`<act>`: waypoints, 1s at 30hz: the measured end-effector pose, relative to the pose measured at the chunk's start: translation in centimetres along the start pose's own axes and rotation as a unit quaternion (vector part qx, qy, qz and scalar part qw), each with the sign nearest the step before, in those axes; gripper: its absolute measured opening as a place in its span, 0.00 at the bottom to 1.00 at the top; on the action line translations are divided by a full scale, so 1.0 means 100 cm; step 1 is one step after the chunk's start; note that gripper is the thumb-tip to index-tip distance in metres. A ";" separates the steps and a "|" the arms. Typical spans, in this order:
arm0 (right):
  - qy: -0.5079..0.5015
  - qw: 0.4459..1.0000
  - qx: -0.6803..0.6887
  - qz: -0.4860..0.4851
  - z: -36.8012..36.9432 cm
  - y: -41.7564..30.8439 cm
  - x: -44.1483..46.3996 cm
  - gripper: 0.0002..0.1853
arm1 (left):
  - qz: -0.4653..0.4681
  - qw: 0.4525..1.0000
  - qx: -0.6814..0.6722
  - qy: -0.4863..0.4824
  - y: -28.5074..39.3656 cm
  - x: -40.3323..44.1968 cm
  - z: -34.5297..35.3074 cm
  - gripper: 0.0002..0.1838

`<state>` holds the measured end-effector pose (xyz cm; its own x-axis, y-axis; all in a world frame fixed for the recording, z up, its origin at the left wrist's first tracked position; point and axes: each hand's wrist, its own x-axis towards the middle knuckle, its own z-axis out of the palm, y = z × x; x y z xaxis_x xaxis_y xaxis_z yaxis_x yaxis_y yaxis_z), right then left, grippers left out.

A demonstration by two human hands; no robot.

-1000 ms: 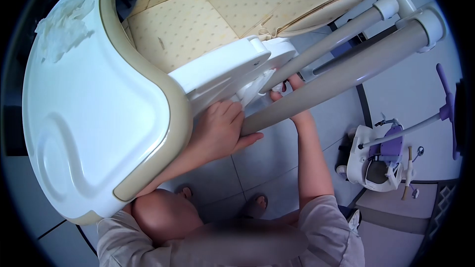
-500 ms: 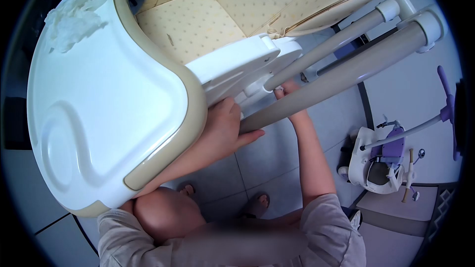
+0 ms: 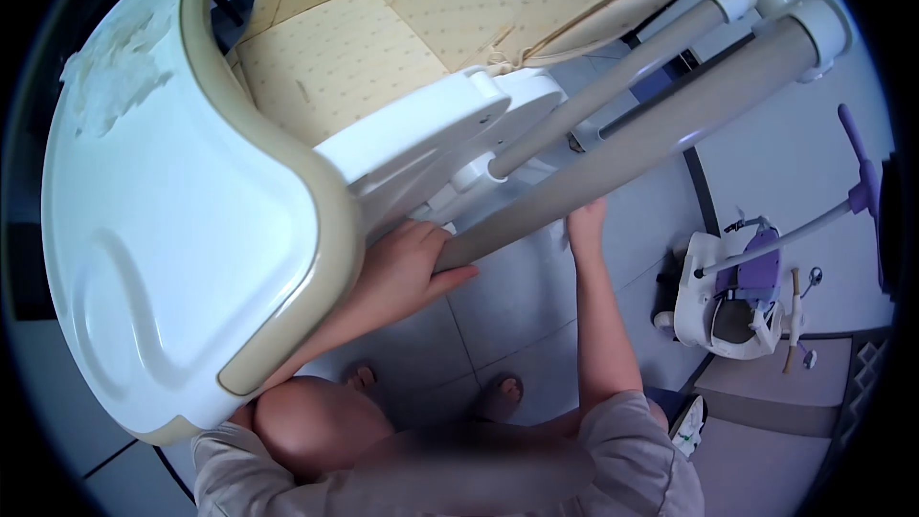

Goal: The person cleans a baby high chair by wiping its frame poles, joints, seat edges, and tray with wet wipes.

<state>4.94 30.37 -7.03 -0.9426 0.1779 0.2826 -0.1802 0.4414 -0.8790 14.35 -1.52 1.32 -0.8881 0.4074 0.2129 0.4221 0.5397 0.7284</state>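
A high chair with a white tray [image 3: 191,201] and a beige dotted seat [image 3: 325,57] fills the upper left. My left hand [image 3: 402,263] is wrapped round the near end of its thick grey-beige leg tube [image 3: 613,153], below the tray's rim. My right hand [image 3: 587,225] is closed, under the tube and apart from it. A blurred white piece of tissue [image 3: 560,234] shows beside its fingers. Above, a thinner tube [image 3: 565,120] joins the white side joint [image 3: 474,172]. Crumpled white tissue [image 3: 115,77] lies on the tray.
A white and purple child's ride-on toy [image 3: 747,292] stands on the tiled floor at right, its long push handle [image 3: 785,244] reaching up. My knee [image 3: 316,426] and sandalled foot [image 3: 503,394] are below the chair. A white-and-dark shoe [image 3: 689,424] shows near my right sleeve.
My right hand has come away from the thin tube's joint, moving down and slightly right. My left hand keeps its hold on the leg. The view has shifted, moving the chair left.
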 end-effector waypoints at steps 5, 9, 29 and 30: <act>0.115 0.940 0.321 0.013 0.016 -0.085 0.006 0.09 | 0.082 0.995 -0.037 0.047 -0.029 -0.002 0.027 0.21; 0.101 0.890 0.444 -0.016 0.017 -0.144 -0.008 0.12 | 0.072 0.993 -0.091 0.031 -0.040 -0.006 0.037 0.20; -0.184 0.932 0.053 -0.307 0.078 -0.170 0.028 0.39 | 0.123 0.985 -0.102 0.062 -0.055 -0.009 0.050 0.20; -0.179 0.934 0.050 -0.305 0.081 -0.171 0.030 0.38 | 0.129 0.984 -0.099 0.066 -0.055 -0.009 0.050 0.21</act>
<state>2.90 16.27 5.80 -0.6869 -0.3937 0.6108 -0.7223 0.2771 -0.6337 13.74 -1.14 -6.11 -0.7775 0.4052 0.4809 0.6045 0.2709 0.7491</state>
